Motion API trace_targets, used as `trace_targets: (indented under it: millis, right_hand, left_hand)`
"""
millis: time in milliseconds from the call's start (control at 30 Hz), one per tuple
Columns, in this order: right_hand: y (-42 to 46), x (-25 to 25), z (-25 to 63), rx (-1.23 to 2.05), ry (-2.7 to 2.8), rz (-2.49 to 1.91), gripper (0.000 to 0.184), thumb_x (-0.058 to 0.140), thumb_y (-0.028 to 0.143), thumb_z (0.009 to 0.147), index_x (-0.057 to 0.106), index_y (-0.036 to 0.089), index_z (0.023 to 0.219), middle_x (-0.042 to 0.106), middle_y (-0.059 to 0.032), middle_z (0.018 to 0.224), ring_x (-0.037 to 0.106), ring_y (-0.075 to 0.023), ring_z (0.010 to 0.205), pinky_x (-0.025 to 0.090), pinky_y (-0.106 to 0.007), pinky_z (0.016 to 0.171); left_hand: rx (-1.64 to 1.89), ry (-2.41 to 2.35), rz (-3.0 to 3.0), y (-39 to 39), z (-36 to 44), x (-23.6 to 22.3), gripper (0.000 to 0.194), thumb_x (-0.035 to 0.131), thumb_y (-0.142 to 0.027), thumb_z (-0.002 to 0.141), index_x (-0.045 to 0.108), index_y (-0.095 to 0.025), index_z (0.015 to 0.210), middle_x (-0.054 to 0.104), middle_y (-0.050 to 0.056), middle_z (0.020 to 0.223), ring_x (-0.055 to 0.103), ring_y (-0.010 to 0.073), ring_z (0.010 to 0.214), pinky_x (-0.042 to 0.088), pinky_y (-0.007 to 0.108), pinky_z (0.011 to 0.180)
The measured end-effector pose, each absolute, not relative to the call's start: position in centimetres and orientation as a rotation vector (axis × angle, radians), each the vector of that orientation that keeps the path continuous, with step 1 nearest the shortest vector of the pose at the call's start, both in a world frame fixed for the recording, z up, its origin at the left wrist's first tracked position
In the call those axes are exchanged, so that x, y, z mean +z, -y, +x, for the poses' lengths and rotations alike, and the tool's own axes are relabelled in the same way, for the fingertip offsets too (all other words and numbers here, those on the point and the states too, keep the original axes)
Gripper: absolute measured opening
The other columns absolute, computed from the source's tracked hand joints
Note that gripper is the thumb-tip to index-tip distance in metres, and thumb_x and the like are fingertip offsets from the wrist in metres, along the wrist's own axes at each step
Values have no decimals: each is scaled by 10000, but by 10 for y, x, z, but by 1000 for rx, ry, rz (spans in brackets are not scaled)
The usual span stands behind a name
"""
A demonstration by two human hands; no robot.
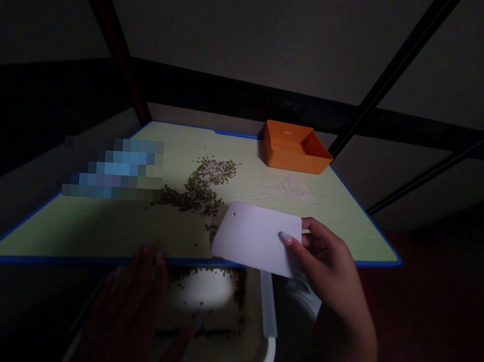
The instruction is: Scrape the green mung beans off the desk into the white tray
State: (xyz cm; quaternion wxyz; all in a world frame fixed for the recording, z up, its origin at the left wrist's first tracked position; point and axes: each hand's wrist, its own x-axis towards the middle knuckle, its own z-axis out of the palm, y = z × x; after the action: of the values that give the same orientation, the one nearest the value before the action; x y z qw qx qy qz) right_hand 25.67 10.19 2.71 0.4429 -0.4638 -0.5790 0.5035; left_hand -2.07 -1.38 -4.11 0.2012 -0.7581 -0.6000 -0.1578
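Wall: pale panels [234,33] with dark strips stand behind, in dim light.
Table: we see a pale green top [100,221] with a blue rim, its near edge running across in front of us.
Card: the white card [259,234] is at the table's near edge, right of the middle. Its long axis runs left to right, the right end slightly nearer to us. Its broad face is turned up towards us, and the small hole sits by its far left corner.
Right hand: our right hand [327,257] pinches the card's right end, thumb on the face, fingers behind.
Left hand: our left hand [132,294] is open, over the tub's left side, fingers pointing away to the table's near edge, thumb spread to the right. It is dark, and we cannot tell whether the palm touches anything.
Grains: a loose patch [200,186] spreads beyond and left of the card, with pale bits among its far part.
Powder: a whitish heap [294,188] lies beyond the card, just in front of the box.
Box: the orange box [294,159] stands open at the far right.
Tub: below the near edge, we see a white rim [271,355] and dark grains inside.
Left side: a patch [115,168] is blurred out.
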Motion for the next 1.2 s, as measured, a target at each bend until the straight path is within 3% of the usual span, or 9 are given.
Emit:
trace_targets:
  millis: [300, 500, 600, 800, 1200]
  right_hand:
    - [-97, 31, 253, 1222, 1499, -1127, 144, 687, 345, 871, 641, 209, 868, 631, 12, 647, 538, -99, 539, 374, -189, 432]
    - [-96, 32, 265, 1055, 1372, -1214, 161, 723, 367, 844, 636, 234, 870, 597, 19, 638, 531, -114, 514, 356, -209, 395]
    - [-93, 31, 269, 1013, 1374, -1239, 160, 724, 371, 845, 626, 247, 873, 581, 21, 646, 544, -127, 531, 376, -221, 403]
    - [-93, 35, 260, 1093, 1418, -1222, 157, 699, 366, 859, 623, 228, 862, 587, 20, 620, 514, -106, 494, 316, -195, 372]
    - [-91, 31, 253, 990, 1502, -1231, 162, 671, 367, 876, 607, 225, 834, 613, 7, 635, 543, -112, 520, 354, -191, 391]
  left_hand:
    - [-428, 1640, -2131, 13, -16, -32, 868, 431, -478, 859, 158, 11, 1523, 28, 217, 1669, 10, 301, 1554, 41, 426, 1230]
    - [-390, 1649, -2109, 15, -19, -36, 888, 454, -509, 841, 181, -13, 1526, 131, 245, 1649, 137, 372, 1533, 188, 521, 1187]
    - [-433, 1678, -2099, 18, -18, -39, 870, 435, -519, 854, 170, -55, 1539, 140, 220, 1656, 170, 362, 1529, 220, 523, 1182]
    - [-456, 1731, -2106, 19, -19, -41, 860, 404, -553, 871, 161, -79, 1546, 129, 201, 1663, 130, 329, 1542, 180, 514, 1205]
    - [-463, 1731, -2102, 16, -17, -40, 859, 425, -526, 862, 168, -70, 1544, 101, 184, 1671, 108, 317, 1547, 125, 478, 1229]
